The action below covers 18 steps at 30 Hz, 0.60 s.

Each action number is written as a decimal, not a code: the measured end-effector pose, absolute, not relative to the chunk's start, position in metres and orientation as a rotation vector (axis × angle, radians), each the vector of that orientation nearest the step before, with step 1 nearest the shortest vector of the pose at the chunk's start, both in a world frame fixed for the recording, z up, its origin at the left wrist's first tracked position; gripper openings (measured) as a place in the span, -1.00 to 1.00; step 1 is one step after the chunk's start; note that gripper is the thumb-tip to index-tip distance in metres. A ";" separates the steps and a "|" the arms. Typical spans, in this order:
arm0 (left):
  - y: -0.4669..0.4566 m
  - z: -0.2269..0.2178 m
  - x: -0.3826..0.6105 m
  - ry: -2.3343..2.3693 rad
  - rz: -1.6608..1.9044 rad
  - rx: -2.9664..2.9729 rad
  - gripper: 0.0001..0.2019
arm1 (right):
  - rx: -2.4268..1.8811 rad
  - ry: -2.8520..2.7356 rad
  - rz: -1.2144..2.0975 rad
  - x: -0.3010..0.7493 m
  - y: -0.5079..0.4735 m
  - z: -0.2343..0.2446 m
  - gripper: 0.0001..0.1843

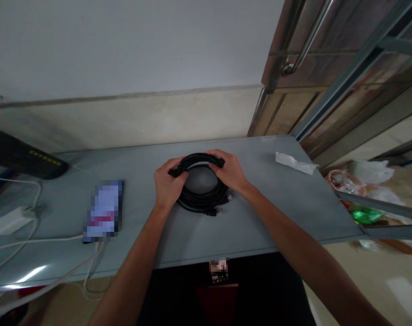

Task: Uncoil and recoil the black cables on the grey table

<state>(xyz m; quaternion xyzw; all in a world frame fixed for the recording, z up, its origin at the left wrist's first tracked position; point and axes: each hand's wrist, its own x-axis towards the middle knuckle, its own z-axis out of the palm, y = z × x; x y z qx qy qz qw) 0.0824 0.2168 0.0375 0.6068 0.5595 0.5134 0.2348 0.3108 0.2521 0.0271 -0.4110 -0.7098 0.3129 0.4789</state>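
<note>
A coiled black cable [201,199] rests on or just above the grey tabletop in front of me; I cannot tell which. My left hand [170,181] grips the coil's left side, thumb on the inner edge. On the upper right side, my right hand [229,171] is closed round the loops in the same way. Black plugs [210,212] stick out at the coil's lower right, their tips pale. Another dark end shows beside my right fingers. My fingertips are partly hidden behind the loops.
A phone [104,210] with a white cord lies at left, near a white adapter [13,220] and a dark object with yellow lettering [26,156]. White paper [295,163] lies at right. Beyond the grey table [260,226], a basket [346,181] and plastic bags stand low. A wall borders the back.
</note>
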 end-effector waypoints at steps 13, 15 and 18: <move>0.222 0.038 0.083 1.498 1.394 1.553 -0.76 | -0.978 -1.691 0.778 0.309 0.256 0.018 -0.77; 0.222 0.040 0.085 1.482 1.432 1.502 -0.76 | -0.959 -1.616 0.823 0.308 0.257 0.018 -0.67; 0.224 0.041 0.084 1.458 1.556 1.335 -0.73 | -0.929 -1.435 0.917 0.307 0.262 0.018 -0.44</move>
